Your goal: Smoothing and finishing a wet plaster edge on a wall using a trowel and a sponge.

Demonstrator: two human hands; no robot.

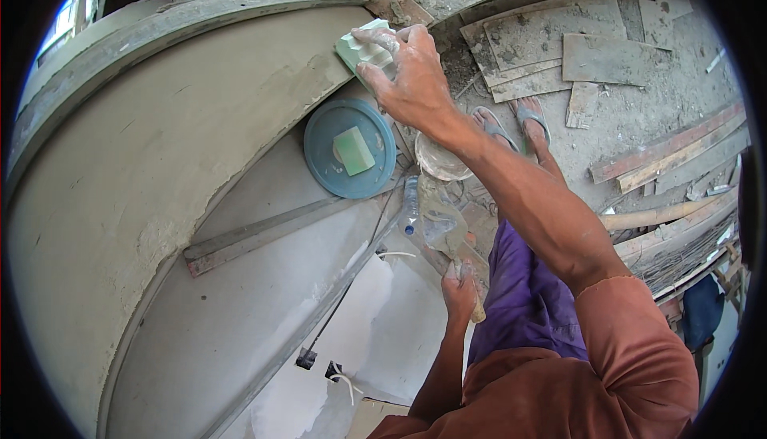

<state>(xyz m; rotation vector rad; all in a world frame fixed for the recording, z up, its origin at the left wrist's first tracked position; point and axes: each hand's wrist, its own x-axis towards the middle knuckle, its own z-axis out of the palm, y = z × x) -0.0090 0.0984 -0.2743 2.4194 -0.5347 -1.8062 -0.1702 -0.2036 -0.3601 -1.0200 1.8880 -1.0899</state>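
Note:
My right hand (pixel 411 75), smeared with plaster, is closed around a pale green and white block (pixel 349 49) with a wavy face, which looks like a sponge. The block is against the end of a grey plastered surface (pixel 200 95). Lower down, my left hand (pixel 458 291) grips a trowel with a wooden handle (pixel 478 311). Wet grey mortar (pixel 439 219) shows beyond those fingers. Below the right hand stands a round blue bucket (pixel 315 163) with another pale green block (pixel 354 151) in it.
Beside the blue bucket are a white mortar-stained bucket (pixel 431 163) and a clear plastic bottle (pixel 410 207). A straight bar (pixel 264 235) leans across the wall. Boards (pixel 551 39) and planks (pixel 679 147) litter the dusty ground to the right. Cables poke from wall boxes (pixel 306 358).

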